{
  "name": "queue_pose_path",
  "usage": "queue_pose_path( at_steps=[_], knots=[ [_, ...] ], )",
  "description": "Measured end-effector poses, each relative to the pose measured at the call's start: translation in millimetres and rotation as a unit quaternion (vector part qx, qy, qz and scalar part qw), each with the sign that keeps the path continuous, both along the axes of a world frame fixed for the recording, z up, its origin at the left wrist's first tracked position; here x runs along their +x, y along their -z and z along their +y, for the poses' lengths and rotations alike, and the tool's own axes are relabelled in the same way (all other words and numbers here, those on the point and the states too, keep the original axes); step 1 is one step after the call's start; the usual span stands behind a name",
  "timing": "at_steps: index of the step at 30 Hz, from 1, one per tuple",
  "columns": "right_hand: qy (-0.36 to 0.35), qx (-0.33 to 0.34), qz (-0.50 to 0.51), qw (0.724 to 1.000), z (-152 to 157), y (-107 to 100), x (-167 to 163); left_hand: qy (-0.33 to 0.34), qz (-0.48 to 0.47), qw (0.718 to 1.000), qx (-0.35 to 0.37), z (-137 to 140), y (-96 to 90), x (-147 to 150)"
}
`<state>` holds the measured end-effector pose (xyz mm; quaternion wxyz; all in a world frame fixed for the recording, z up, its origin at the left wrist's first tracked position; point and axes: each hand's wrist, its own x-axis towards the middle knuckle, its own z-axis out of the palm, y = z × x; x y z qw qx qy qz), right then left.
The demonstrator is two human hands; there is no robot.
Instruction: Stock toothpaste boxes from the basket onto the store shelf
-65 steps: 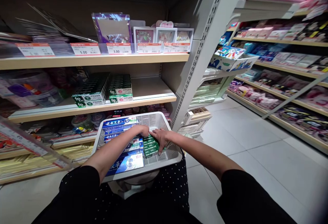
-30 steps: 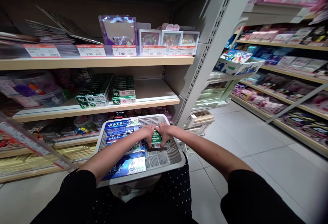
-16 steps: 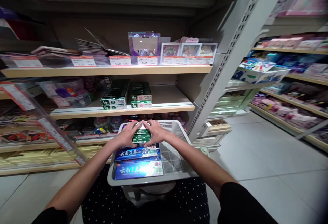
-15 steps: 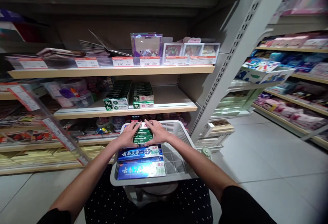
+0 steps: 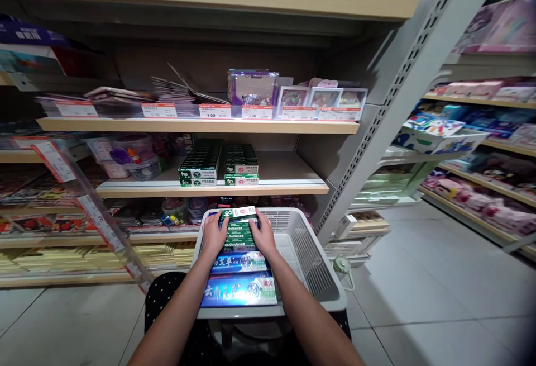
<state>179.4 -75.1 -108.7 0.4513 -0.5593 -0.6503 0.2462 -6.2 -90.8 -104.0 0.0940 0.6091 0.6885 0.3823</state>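
A grey plastic basket (image 5: 330, 293) rests in front of my lap. Inside it, at the left, lie green toothpaste boxes (image 5: 240, 239) in a row, with blue toothpaste boxes (image 5: 238, 290) nearer to me. My left hand (image 5: 214, 236) grips the left end of the far green-and-white toothpaste box (image 5: 238, 213), its thumb on the near side. At the other end, my right hand (image 5: 263, 234) holds the same box, fingers over its far edge. Whether more boxes are in the grip is hidden.
Ahead, a shelf (image 5: 288, 189) bears two stacked rows of green toothpaste boxes (image 5: 201, 165) beside clear plastic tubs (image 5: 136, 156). Above is a shelf with price tags (image 5: 257, 112). A slotted metal upright (image 5: 377, 109) stands right of the basket, with tiled floor beyond.
My hands have spread from the middle of the green boxes to the ends of the far one, whose white-and-green side now shows. The view has shifted, so shelves and basket appear lower and further right.
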Motion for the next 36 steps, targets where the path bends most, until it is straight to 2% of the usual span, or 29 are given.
queue_pose_path(
  at_steps=[3,6,10,14,18,22,26,31,36],
  knots=[
    [-0.017,0.015,0.037,0.999,-2,5,3,0.032,-0.049,0.997,0.043,-3,2.5,-6],
    [-0.031,0.034,0.076,0.996,-1,1,7,0.045,-0.130,0.987,0.079,-3,-0.1,-7],
    [-0.039,0.063,0.110,0.991,0,-8,9,0.027,-0.212,0.976,0.050,-5,-8.0,-2],
    [-0.052,0.004,0.182,0.982,4,-6,7,0.026,-0.193,0.980,0.028,-10,-13.9,-1],
    [-0.021,-0.042,0.212,0.976,10,-1,8,0.043,-0.229,0.972,0.014,-8,-11.1,-1],
    [0.006,-0.008,0.179,0.984,8,-5,9,0.056,-0.253,0.966,0.012,-2,-3.7,0],
    [0.028,0.030,0.123,0.992,-2,-18,8,0.047,-0.200,0.977,0.055,0,-5.2,0],
    [0.013,0.087,0.087,0.992,-1,-48,8,0.048,-0.181,0.977,0.102,1,-29.0,4],
    [-0.002,0.150,0.061,0.987,27,-95,8,0.037,-0.224,0.965,0.133,24,-81.5,9]
  ],
)
